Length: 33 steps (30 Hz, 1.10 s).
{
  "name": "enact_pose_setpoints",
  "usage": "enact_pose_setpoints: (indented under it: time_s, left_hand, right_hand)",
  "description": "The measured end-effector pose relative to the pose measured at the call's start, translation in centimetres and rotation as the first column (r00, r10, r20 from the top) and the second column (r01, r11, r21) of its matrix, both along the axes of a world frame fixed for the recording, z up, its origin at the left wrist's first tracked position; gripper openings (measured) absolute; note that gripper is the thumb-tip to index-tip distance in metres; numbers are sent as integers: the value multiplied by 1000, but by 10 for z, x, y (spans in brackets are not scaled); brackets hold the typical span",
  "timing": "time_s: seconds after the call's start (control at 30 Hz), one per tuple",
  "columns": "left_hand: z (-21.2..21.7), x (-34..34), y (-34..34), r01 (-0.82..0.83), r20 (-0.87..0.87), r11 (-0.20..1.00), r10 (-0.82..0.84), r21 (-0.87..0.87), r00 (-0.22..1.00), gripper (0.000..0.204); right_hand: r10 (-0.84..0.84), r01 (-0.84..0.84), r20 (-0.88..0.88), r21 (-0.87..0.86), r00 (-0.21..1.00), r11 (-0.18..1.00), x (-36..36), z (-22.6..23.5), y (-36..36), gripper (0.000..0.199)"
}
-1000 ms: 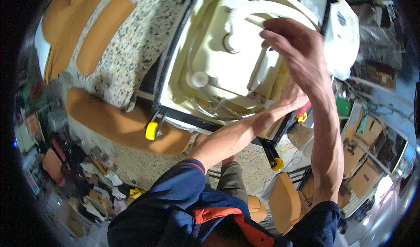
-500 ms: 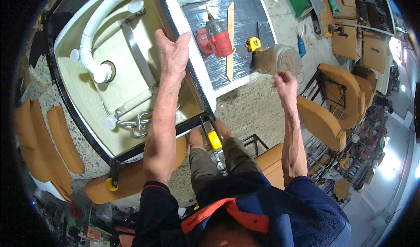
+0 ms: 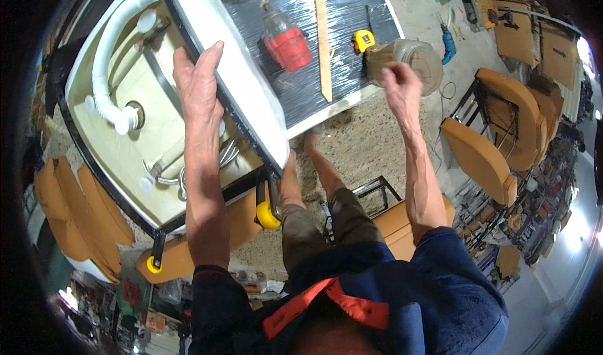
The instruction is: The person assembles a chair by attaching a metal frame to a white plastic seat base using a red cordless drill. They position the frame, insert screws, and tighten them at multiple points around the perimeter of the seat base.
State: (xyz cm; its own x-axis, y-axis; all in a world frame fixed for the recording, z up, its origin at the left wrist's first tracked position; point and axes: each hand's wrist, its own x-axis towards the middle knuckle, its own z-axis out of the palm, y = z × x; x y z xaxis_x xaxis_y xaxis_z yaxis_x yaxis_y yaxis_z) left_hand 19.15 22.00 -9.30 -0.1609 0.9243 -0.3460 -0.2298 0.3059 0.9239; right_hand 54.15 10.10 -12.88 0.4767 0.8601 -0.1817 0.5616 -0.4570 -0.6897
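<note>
My left hand (image 3: 202,81) grips the black frame edge of a white-rimmed tub-like unit (image 3: 229,60), thumb apart from the fingers. Inside the unit's cream shell lie a white corrugated hose (image 3: 102,60), a metal bar and a coiled metal hose (image 3: 229,154). A yellow caster wheel (image 3: 268,215) sits at its near corner. My right hand (image 3: 402,85) is closed in front of a clear plastic jar (image 3: 419,65), which stands at the right edge of a film-wrapped black panel (image 3: 251,25). Whatever the curled fingers hold, if anything, is hidden.
On the panel lie a red cordless drill (image 3: 287,46), a wooden strip (image 3: 323,47) and a yellow tape measure (image 3: 363,41). Tan padded seats (image 3: 480,157) stand at the right. A blue tool (image 3: 448,46) lies on the floor, with tan cushions (image 3: 78,210) at the left.
The unit has shifted left and tilted, showing more of its white side, with my left hand on it. My right hand has moved up and left, nearer the jar's front.
</note>
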Motion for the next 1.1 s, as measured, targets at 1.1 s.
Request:
enact_pose_setpoints:
  time_s: [1.1]
  left_hand:
    - [5,5,-1,-61,-72,998,61,3,996,36]
  right_hand:
    - [147,-77,58,-639,987,766,201,-145,48,25]
